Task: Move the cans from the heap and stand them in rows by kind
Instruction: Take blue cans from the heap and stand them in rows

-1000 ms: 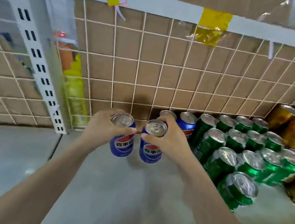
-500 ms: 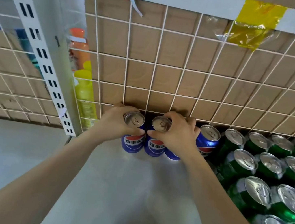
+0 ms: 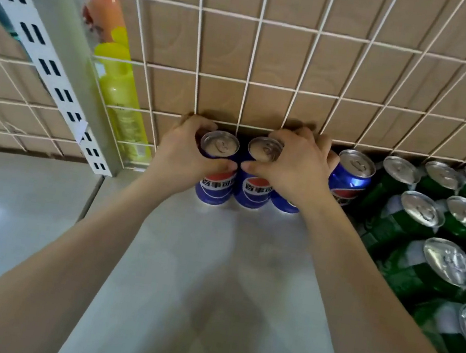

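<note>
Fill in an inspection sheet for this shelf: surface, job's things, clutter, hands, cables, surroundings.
Surface: grey shelf.
Job's things: blue cans upright in a row at the back; green cans grouped to their right.
Clutter: yellow bottle and orange bottle at far left, behind wire.
Hands: left hand grips the end blue can; right hand grips the next blue can.
Cables: nothing seen.
Surroundings: wire grid backed by cardboard; slotted upright at left.

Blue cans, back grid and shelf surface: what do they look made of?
Blue cans: thin metal, probably aluminium; glossy printed wall, bare silvery lid with pull tab. Back grid: wire, seemingly white-coated; thin crossing rods. Shelf surface: smooth pale sheet, perhaps painted metal; faint reflections.
</note>
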Demonstrator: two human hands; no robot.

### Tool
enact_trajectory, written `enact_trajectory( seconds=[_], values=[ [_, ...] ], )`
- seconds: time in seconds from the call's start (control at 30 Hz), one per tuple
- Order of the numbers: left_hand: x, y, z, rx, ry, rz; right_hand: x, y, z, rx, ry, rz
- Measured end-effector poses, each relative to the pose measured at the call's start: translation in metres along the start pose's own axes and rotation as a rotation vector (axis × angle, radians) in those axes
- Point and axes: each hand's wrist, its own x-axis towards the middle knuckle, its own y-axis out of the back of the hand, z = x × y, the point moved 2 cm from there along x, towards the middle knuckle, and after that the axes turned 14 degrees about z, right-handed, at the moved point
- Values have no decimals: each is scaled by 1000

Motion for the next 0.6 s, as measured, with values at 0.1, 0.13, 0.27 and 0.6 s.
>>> enact_trajectory(
  seconds=[0.1,0.13,0.27,0.6],
  values=[
    [0,-2,-2,30,-34,7,-1,-7,4,-2,-2,32],
    [-1,-1,0,33,-30,2,-2,-7,4,-5,-2,45],
    [-4,4,3,20,-10,-19,-3,-3,2,-6,-19,35],
    [-10,4,6,-34,56,6,0,2,-2,-23,2,32]
  ],
)
